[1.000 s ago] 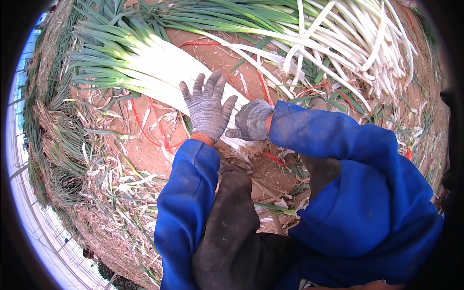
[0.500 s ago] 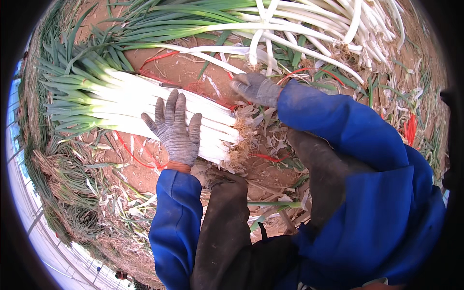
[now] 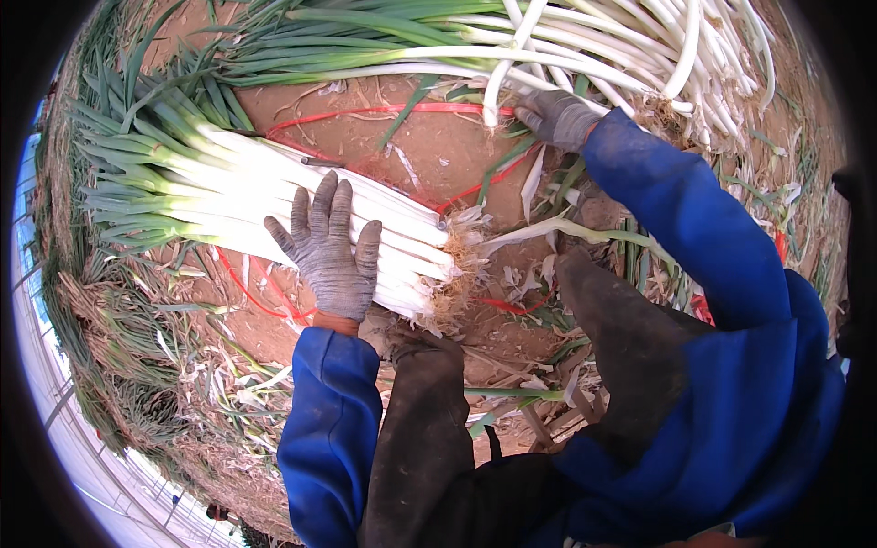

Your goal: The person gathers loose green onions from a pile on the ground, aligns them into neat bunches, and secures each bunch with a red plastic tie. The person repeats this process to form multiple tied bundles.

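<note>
My left hand point(image 3: 333, 251), in a grey knit glove, lies open with spread fingers on a bundle of thick green onions point(image 3: 247, 192). The bundle's green leaves point left and its root ends point(image 3: 455, 274) point right, close to my knee. At the edge of a loose heap of long green onions point(image 3: 603, 46), my right hand point(image 3: 559, 119), gloved too, has its fingers curled round the white part of a stalk; its fingertips are partly hidden.
A red strap point(image 3: 393, 110) loops over the soil behind the bundle, and more red strap point(image 3: 251, 292) lies in front. A stripped leaf point(image 3: 585, 228) lies near my right knee point(image 3: 621, 338). Dry leaf litter point(image 3: 164, 356) covers the ground at left.
My right hand has moved away and to the right, from beside the root ends to the loose heap, with the stalk shifting too. My left hand stays on the bundle.
</note>
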Tool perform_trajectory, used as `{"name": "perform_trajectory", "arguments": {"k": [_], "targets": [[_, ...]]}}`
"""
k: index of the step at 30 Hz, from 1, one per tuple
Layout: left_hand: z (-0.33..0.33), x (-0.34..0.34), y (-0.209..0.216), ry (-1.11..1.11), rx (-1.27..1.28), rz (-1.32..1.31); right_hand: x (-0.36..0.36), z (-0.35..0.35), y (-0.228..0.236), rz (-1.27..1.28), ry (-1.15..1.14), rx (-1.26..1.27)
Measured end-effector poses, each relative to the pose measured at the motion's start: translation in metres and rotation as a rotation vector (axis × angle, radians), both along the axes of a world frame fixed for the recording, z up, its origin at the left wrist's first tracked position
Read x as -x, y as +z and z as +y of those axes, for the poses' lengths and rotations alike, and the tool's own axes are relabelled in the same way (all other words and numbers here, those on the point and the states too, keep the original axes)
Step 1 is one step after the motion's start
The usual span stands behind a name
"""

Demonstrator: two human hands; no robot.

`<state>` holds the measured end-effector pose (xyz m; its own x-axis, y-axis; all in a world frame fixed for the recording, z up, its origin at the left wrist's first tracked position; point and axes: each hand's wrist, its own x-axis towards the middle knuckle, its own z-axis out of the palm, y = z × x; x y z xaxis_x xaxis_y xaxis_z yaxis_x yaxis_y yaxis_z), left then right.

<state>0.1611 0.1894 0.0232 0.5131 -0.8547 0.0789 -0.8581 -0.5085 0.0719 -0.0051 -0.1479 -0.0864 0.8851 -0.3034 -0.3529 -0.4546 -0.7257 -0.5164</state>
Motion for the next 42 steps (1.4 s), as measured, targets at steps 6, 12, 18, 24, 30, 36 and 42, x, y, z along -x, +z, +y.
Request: {"name": "perform_trajectory", "arguments": {"k": [6, 12, 18, 24, 30, 36, 42], "targets": [[0.001, 0.001, -0.007, 0.006, 0.011, 0.018, -0.009, 0.001, 0.011, 0.107, -0.108, 0.030], [0.004, -0.002, -0.002, 0.019, -0.008, 0.002, -0.031, 0.092, 0.056, -0.023, 0.249, 0.163], [0.003, -0.001, -0.006, 0.016, 0.005, -0.004, -0.012, 0.137, 0.002, -0.130, 0.554, 0.308], [-0.006, 0.005, -0.008, 0.027, 0.041, 0.044, 0.032, 0.064, -0.006, 0.414, 0.504, 0.293], [0.009, -0.004, -0.003, 0.032, 0.009, -0.001, 0.013, 0.052, 0.054, -0.120, -0.036, 0.038], [0.002, 0.001, -0.010, 0.026, 0.041, 0.020, -0.015, 0.131, 0.031, 0.100, 0.528, 0.324], [0.007, -0.003, -0.003, 0.046, 0.019, 0.041, -0.029, 0.108, 0.002, 0.153, 0.311, 0.118]]}}
